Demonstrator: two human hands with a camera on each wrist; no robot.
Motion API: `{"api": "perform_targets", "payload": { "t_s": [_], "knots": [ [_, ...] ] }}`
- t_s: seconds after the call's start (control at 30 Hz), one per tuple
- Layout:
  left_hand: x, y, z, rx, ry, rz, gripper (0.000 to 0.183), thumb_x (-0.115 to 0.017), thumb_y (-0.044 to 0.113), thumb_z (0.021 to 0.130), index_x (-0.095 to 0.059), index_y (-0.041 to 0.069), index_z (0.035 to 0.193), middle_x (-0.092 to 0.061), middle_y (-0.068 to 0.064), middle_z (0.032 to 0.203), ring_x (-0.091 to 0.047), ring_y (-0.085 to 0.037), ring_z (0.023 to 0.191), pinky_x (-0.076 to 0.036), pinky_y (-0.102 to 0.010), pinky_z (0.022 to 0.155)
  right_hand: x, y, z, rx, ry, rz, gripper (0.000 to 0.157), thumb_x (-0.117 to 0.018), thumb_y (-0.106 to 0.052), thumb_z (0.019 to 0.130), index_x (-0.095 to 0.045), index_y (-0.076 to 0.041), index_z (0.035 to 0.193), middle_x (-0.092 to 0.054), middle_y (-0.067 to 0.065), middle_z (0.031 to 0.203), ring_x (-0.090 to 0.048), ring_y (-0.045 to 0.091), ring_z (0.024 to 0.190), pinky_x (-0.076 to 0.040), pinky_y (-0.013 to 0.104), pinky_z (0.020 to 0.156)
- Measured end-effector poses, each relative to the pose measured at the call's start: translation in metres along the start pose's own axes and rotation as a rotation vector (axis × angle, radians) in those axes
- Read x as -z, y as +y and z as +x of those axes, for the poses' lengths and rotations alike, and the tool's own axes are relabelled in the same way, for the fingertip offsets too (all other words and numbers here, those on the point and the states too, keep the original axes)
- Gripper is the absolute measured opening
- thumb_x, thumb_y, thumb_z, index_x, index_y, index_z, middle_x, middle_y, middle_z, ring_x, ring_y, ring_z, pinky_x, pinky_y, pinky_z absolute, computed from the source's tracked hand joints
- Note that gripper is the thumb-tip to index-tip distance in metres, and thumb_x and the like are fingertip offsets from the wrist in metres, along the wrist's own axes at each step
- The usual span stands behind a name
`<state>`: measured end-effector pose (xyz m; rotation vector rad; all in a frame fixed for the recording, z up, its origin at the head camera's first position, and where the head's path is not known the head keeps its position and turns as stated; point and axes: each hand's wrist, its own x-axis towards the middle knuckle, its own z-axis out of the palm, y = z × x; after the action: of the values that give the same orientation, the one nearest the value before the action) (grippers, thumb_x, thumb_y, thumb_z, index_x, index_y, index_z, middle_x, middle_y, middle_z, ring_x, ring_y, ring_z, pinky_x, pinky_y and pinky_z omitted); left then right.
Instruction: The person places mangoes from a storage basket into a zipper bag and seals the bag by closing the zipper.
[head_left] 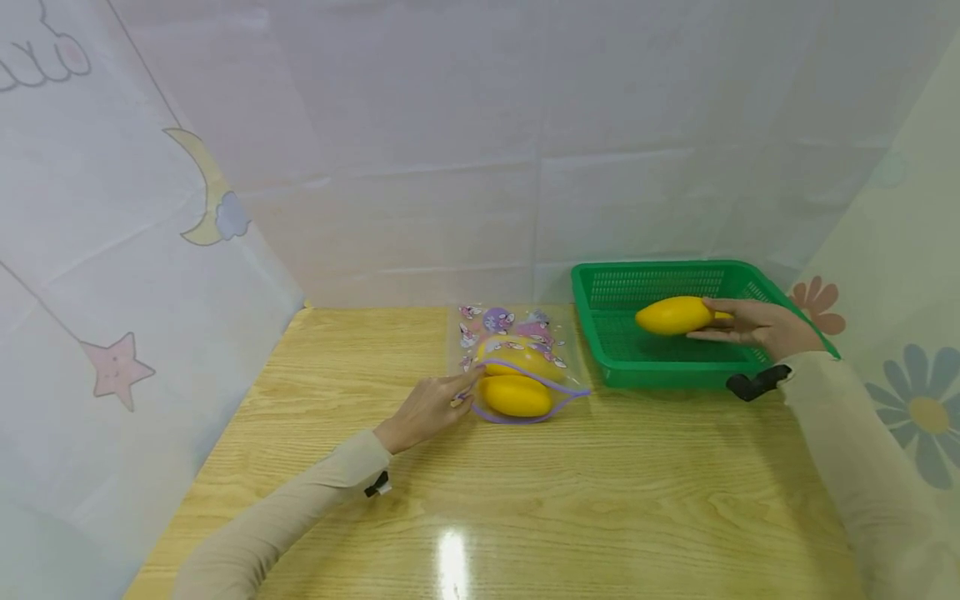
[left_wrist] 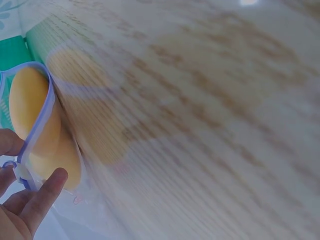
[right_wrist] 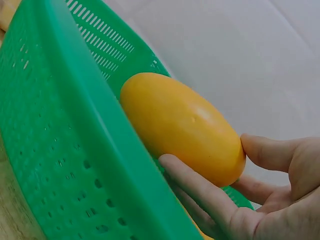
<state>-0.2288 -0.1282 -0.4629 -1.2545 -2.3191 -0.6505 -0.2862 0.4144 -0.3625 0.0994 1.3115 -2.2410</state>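
- One wooden table (head_left: pixel 600 500) carries everything; a pale printed sheet (head_left: pixel 420 208) stands behind it.
- On its far right side sits the green basket (head_left: pixel 675 377), slotted and low-walled.
- Just left of the basket lies a clear printed bag (head_left: pixel 536 332), its purple-edged mouth gaping on the side nearest the person.
- The right hand (head_left: pixel 761 323) reaches over the basket's right end, thumb and fingers parted only by the width of what they grip.
- The left hand (head_left: pixel 431 410) is at the left corner of the bag's mouth, pinching the edge, with one finger along the outside.
- Between the right thumb and fingers is a yellow fruit (head_left: pixel 673 316), within the basket's outline; whether it touches the floor I cannot tell. Its long axis runs roughly left to right, the free end pointing left, toward the bag. The right hand holds it; the left is well apart, beyond the mouth.
- Two more yellow fruits, front (head_left: pixel 516 396) and rear (head_left: pixel 517 357), lie in the bag, the front one lengthwise across the mouth.
- Smallest is a pale slider (left_wrist: pixel 22 172) beside the left fingers.
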Motion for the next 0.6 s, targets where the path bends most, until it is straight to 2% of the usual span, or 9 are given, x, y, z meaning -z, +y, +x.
{"api": "perform_targets", "payload": {
  "t_s": [0.03, 0.1, 0.17, 0.23, 0.47, 0.6],
  "knots": [
    [0.0, 0.0, 0.0, 0.001, 0.0, -0.003, 0.057, -0.075, -0.003, 0.083, -0.054, -0.005, 0.136, -0.074, -0.016, 0.097, -0.021, 0.004, 0.04, -0.024, -0.01, 0.038, -0.001, -0.001, 0.002, -0.02, 0.042, 0.057, 0.036, -0.039, 0.0, 0.106, -0.066, -0.008, 0.128, -0.052, 0.011, 0.13, -0.052, 0.03, 0.125, -0.03, 0.048, 0.111],
    [0.0, 0.0, 0.0, 0.0, -0.001, -0.007, 0.057, -0.075, -0.003, 0.083, -0.054, -0.005, 0.136, -0.074, -0.016, 0.097, -0.021, 0.004, 0.04, -0.023, -0.01, 0.038, -0.004, -0.003, 0.007, -0.049, 0.13, 0.102, 0.03, -0.047, -0.002, 0.104, -0.071, -0.008, 0.121, -0.056, 0.01, 0.124, -0.053, 0.028, 0.123, -0.031, 0.047, 0.111],
    [0.0, 0.0, -0.001, -0.001, -0.001, -0.011, 0.057, -0.074, -0.004, 0.084, -0.053, -0.006, 0.137, -0.074, -0.017, 0.098, -0.02, 0.005, 0.04, -0.023, -0.01, 0.038, -0.008, -0.004, 0.01, -0.07, 0.215, 0.125, 0.023, -0.055, -0.004, 0.101, -0.074, -0.009, 0.114, -0.059, 0.01, 0.12, -0.054, 0.027, 0.123, -0.034, 0.046, 0.11],
    [0.0, 0.001, -0.001, -0.005, 0.001, -0.008, 0.058, -0.075, -0.004, 0.083, -0.052, -0.006, 0.137, -0.074, -0.017, 0.098, -0.019, 0.006, 0.041, -0.023, -0.01, 0.038, -0.01, -0.004, 0.011, -0.071, 0.245, 0.087, 0.02, -0.059, -0.006, 0.099, -0.073, -0.01, 0.112, -0.059, 0.009, 0.12, -0.055, 0.027, 0.123, -0.037, 0.046, 0.108],
    [0.0, 0.001, -0.001, -0.005, 0.015, 0.007, 0.058, -0.076, -0.004, 0.082, -0.054, -0.006, 0.136, -0.074, -0.016, 0.093, -0.011, 0.012, 0.046, -0.021, -0.01, 0.038, -0.011, -0.006, 0.018, -0.046, 0.186, -0.078, 0.017, -0.056, -0.01, 0.102, -0.07, -0.011, 0.111, -0.06, 0.008, 0.117, -0.064, 0.027, 0.11, -0.044, 0.047, 0.102],
    [0.0, 0.0, 0.0, 0.004, 0.006, 0.002, 0.056, -0.076, -0.003, 0.083, -0.055, -0.006, 0.135, -0.074, -0.016, 0.094, -0.012, 0.011, 0.045, -0.021, -0.011, 0.038, -0.015, -0.004, 0.013, 0.0, 0.154, -0.14, 0.025, -0.054, -0.009, 0.102, -0.068, -0.014, 0.123, -0.059, 0.005, 0.123, -0.061, 0.024, 0.115, -0.04, 0.047, 0.105]
  ]
}}
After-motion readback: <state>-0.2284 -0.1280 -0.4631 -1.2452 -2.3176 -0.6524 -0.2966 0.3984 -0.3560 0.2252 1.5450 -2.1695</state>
